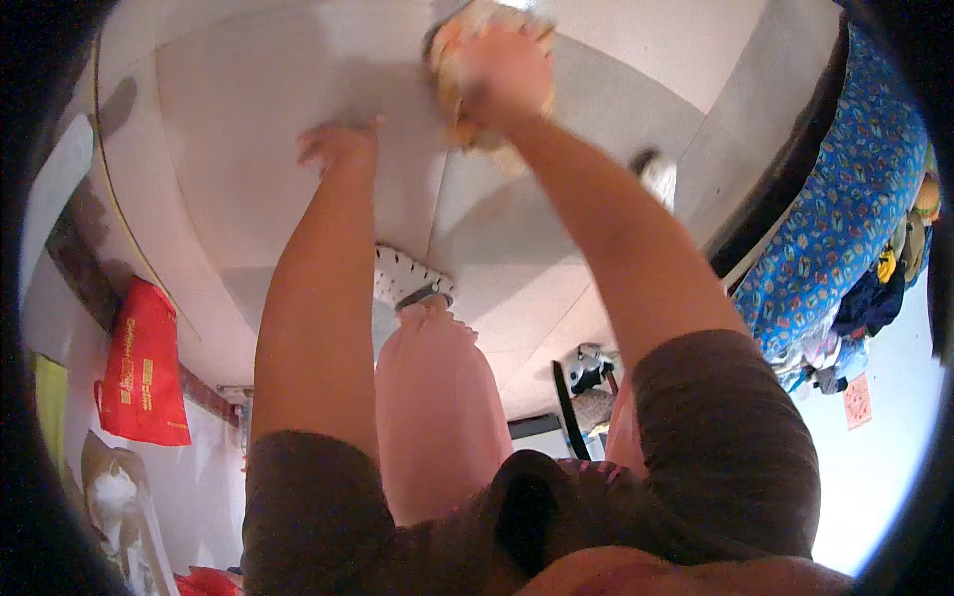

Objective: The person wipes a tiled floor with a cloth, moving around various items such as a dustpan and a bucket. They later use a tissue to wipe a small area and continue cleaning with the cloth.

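Observation:
My right hand (514, 78) is at the top of the view, blurred, bearing down on a crumpled orange and yellow cloth (455, 112) against the tiled floor (298, 89). Its fingertips are lost in blur and the cloth's folds. To the left, my left hand (339, 145) hovers over or rests lightly on the tiles; which one I cannot tell. Its fingers are spread and bent, with nothing held. Below it, between my forearms, a white slipper with dark spots (406, 272) is on my foot, under a pink trouser leg (440, 402).
A bed with a blue patterned sheet (835, 194) runs along the right, with clothes (872, 298) heaped on it. A red bag with writing (145, 372) is at the left wall. Another white shoe or slipper (659, 179) shows beside my right forearm.

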Action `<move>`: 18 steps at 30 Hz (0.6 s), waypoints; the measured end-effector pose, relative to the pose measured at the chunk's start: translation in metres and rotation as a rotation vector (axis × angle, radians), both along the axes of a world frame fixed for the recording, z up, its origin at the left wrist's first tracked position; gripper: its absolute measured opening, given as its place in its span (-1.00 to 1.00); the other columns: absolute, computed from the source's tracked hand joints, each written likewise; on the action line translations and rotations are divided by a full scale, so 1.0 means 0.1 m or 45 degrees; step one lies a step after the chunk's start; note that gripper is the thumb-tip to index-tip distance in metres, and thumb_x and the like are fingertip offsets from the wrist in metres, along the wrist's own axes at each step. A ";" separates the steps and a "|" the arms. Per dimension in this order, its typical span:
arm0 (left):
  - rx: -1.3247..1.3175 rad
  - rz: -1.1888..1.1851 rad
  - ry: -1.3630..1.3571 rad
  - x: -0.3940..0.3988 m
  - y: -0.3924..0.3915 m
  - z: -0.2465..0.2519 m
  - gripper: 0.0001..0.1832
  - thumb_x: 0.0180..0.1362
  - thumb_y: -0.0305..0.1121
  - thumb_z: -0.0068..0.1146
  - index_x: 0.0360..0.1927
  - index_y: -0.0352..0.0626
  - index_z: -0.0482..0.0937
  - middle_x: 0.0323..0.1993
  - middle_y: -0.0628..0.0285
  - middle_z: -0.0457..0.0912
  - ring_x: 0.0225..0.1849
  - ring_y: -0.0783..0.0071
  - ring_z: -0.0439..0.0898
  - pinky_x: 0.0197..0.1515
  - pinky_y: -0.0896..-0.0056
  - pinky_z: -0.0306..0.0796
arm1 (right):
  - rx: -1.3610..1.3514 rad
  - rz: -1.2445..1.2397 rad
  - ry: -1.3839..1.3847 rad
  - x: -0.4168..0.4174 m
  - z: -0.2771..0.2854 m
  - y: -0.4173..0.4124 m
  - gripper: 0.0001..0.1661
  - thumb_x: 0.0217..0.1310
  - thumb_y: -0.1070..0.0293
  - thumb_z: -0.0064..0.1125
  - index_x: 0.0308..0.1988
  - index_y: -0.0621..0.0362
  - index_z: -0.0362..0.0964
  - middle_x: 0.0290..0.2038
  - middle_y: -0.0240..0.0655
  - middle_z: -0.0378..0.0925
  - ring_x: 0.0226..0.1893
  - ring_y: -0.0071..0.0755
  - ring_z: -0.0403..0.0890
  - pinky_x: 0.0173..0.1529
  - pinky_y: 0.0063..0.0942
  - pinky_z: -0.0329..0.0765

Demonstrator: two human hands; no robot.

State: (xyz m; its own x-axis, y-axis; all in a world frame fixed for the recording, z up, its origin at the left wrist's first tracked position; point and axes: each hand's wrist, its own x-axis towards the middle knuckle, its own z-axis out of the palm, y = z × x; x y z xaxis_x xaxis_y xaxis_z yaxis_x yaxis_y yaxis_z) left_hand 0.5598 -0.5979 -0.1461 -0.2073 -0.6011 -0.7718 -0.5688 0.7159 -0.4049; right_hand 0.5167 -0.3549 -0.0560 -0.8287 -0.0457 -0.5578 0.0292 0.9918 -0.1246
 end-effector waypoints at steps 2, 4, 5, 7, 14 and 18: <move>0.059 -0.069 0.036 -0.02 0.14 0.24 0.41 -0.11 0.32 0.29 0.41 -0.42 -0.41 0.46 -0.22 -0.27 0.43 -0.39 -0.13 0.26 -0.25 0.28 | -0.013 0.237 -0.260 0.94 -0.04 -0.35 -0.10 0.01 -0.04 0.23 0.35 -0.30 0.11 0.42 -0.32 -0.03 0.44 0.14 -0.11 0.31 0.51 -0.16; 0.079 -0.030 0.103 -0.21 0.23 0.31 0.40 -0.09 0.31 0.27 0.41 -0.42 -0.41 0.46 -0.22 -0.25 0.42 -0.40 -0.08 0.28 -0.28 0.23 | -0.076 0.438 -0.115 1.85 -0.29 -0.57 -0.36 0.22 0.02 0.00 0.30 -0.37 0.20 0.43 -0.38 -0.05 0.46 0.08 -0.16 0.29 0.55 -0.18; 0.089 0.051 0.093 -0.16 0.25 0.30 0.39 -0.08 0.31 0.27 0.41 -0.42 -0.41 0.46 -0.22 -0.24 0.42 -0.42 -0.06 0.30 -0.30 0.18 | -0.207 0.573 -0.444 2.07 -0.14 -0.58 -0.28 0.15 0.10 0.09 0.30 -0.58 0.13 0.45 -0.44 -0.14 0.47 0.11 -0.28 0.29 0.56 -0.16; 0.081 0.092 0.098 -0.07 0.28 0.26 0.38 -0.09 0.32 0.26 0.41 -0.43 -0.37 0.46 -0.23 -0.22 0.41 -0.40 -0.04 0.34 -0.33 0.09 | -0.435 0.551 -0.135 2.61 -0.46 -0.50 -0.22 0.02 -0.08 0.17 0.28 -0.65 0.15 0.44 -0.46 -0.11 0.48 0.05 -0.28 0.31 0.53 -0.24; 0.190 -0.227 0.103 0.20 -0.28 -0.27 0.16 0.00 0.43 0.04 0.43 -0.25 -0.02 0.42 -0.23 0.00 0.41 -0.09 0.13 0.38 -0.29 -0.03 | -0.377 0.436 0.039 1.01 -0.16 0.77 -0.01 -0.33 -0.13 0.42 0.24 -0.57 0.25 0.40 -0.44 0.03 0.44 0.01 -0.10 0.33 0.44 -0.14; 0.166 -0.694 -0.178 0.02 -0.43 -0.02 -0.04 0.07 0.36 0.04 0.38 -0.12 0.20 0.40 -0.20 0.07 0.39 -0.11 0.13 0.38 -0.23 -0.03 | 0.120 -0.048 0.362 0.55 -0.52 2.15 -0.12 -0.06 0.01 0.28 0.30 -0.34 0.16 0.41 -0.32 0.04 0.44 -0.01 -0.07 0.33 0.44 -0.12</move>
State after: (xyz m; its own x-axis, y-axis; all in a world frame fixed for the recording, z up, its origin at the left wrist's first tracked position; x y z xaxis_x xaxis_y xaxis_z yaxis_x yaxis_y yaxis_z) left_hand 0.5616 -0.6408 -0.1480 -0.3510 -0.3341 -0.8747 -0.0514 0.9396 -0.3383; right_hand 0.5721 -0.1401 -0.1084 -0.9525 0.0290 -0.3032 0.0432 0.9982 -0.0405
